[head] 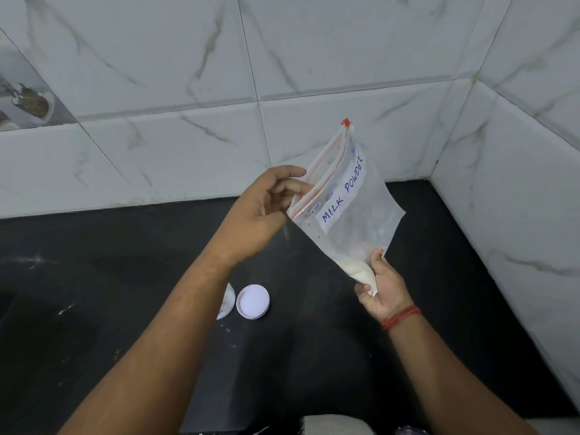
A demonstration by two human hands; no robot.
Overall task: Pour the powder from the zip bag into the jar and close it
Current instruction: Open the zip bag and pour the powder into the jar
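1 head-worn wide-angle view, looking forward and down into a counter corner.

The camera sits above and behind both forearms, which rise from the lower edge toward frame centre; the left hand (266, 211) and right hand (384, 288) meet at the zip bag (348, 211), close to the lens and just right of centre. The black counter (125, 309) fills the lower half, from 3 round through 6 to 9 o'clock. The marble-tiled wall (188, 73) spans 9 to 1 o'clock, and a side wall (518, 215) closes off 2 to 4 o'clock (straight tile joints bow from the wide lens). No 2nd view exists to overlap.
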